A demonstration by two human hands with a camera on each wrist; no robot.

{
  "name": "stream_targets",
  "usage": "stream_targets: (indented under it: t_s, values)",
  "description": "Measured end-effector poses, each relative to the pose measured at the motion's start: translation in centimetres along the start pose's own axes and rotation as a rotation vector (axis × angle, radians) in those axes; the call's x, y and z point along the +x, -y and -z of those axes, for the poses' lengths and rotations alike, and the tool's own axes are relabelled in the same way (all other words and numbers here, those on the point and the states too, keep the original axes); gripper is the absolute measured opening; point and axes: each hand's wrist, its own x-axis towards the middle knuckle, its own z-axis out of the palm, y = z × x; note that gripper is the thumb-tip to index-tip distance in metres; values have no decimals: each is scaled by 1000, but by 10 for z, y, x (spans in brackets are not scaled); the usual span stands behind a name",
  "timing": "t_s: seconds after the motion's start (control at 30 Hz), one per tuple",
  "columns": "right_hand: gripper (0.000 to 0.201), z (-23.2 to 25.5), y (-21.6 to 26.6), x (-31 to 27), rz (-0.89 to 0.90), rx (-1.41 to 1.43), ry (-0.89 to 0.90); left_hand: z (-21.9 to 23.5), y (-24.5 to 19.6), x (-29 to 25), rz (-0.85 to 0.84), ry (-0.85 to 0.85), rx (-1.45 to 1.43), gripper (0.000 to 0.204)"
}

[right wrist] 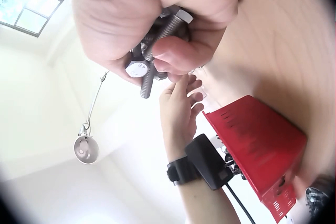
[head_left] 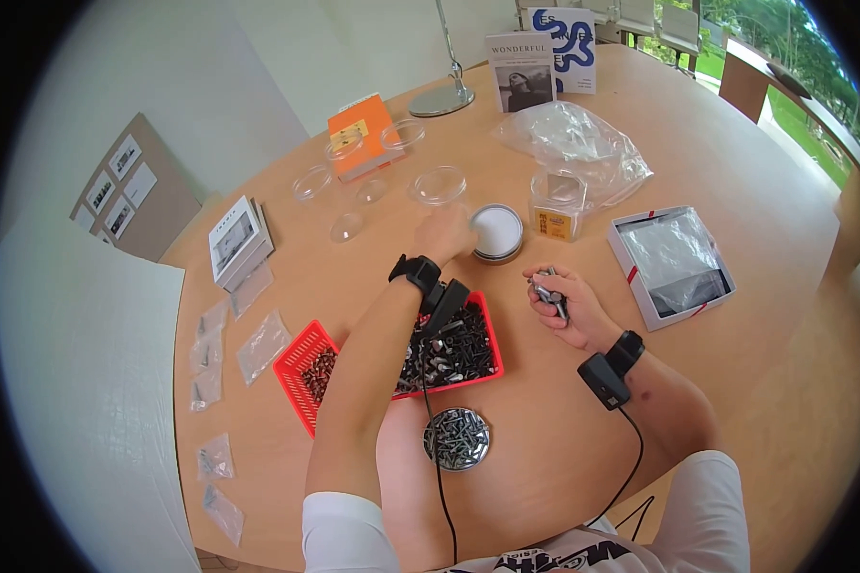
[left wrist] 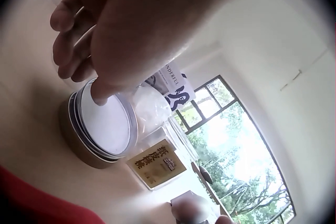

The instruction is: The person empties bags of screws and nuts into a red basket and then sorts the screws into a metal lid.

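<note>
My right hand [head_left: 569, 307] grips several hex-head metal bolts [right wrist: 170, 32], whose heads and threaded shanks poke out between the curled fingers. My left hand [head_left: 442, 235] is beside a round tin [head_left: 497, 232] with a pale, flat top and a metal rim. In the left wrist view its thumb overlaps the rim, and its other fingers are loosely bent with nothing seen between them. Under the left forearm is a red basket [head_left: 496, 355] of black and silver bolts [head_left: 463, 344]. A smaller red basket [head_left: 296, 363] holds copper-coloured pieces [head_left: 317, 374], partly hidden by the arm.
A round dish of screws [head_left: 457, 439] sits near my body. Behind the tin are a clear labelled box [head_left: 556, 215], a plastic bag [head_left: 583, 143] and clear round dishes [head_left: 439, 184]. An open white box [head_left: 674, 263] lies right; small bags [head_left: 264, 346] and books [head_left: 240, 244] lie left.
</note>
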Motion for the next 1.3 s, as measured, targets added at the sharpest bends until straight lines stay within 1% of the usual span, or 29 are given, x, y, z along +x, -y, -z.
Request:
stream_targets:
  t_s: [0.1,0.2,0.3,0.4,0.43,0.5,0.6,0.63,0.7,0.73,0.8,0.83,0.93,1.03,1.13,1.23,1.3]
  values:
    - [20,2,0,0,-2,25,18,-3,-2,5,47,-10,-14,24]
    - [20,5,-2,2,1,43,34,0,0,8,49,-10,-129,20]
    - [18,8,-3,3,7,46,51,21,-7,-7,30,54,-161,18]
    - [18,11,2,2,12,16,62,27,-5,-24,-98,16,-241,18]
    - [18,11,6,0,13,-3,63,26,-4,-29,-147,20,-219,18]
    - [19,9,20,-8,56,-6,-3,22,-4,-39,-240,21,-187,18]
    - [20,5,37,-17,106,-11,-82,23,-23,-50,-169,301,-41,18]
    - [20,4,41,-19,123,-10,-105,20,-28,-53,-201,305,-56,19]
    - [20,2,46,-21,106,-149,-143,12,-38,-62,-271,313,-85,21]
    - [20,2,49,-23,100,-217,-162,3,-42,-62,-293,290,-65,19]
    - [18,-6,54,-25,62,-488,-214,-14,-50,-60,-337,241,-23,18]
    - [16,-11,56,-24,41,-624,-236,-12,-59,-61,-307,313,29,18]
    - [15,-15,58,-14,75,-1122,-112,-13,-67,-64,-322,292,8,20]
    - [18,-17,53,-3,251,-1490,28,-4,-64,-71,-354,243,37,23]
    - [22,-33,49,0,183,-1600,3,20,-63,-87,-349,294,19,25]
    - [21,-27,39,7,241,-1710,73,26,-60,-97,-373,329,10,27]
    - [22,-25,37,9,257,-1702,117,26,-58,-102,-377,335,-2,27]
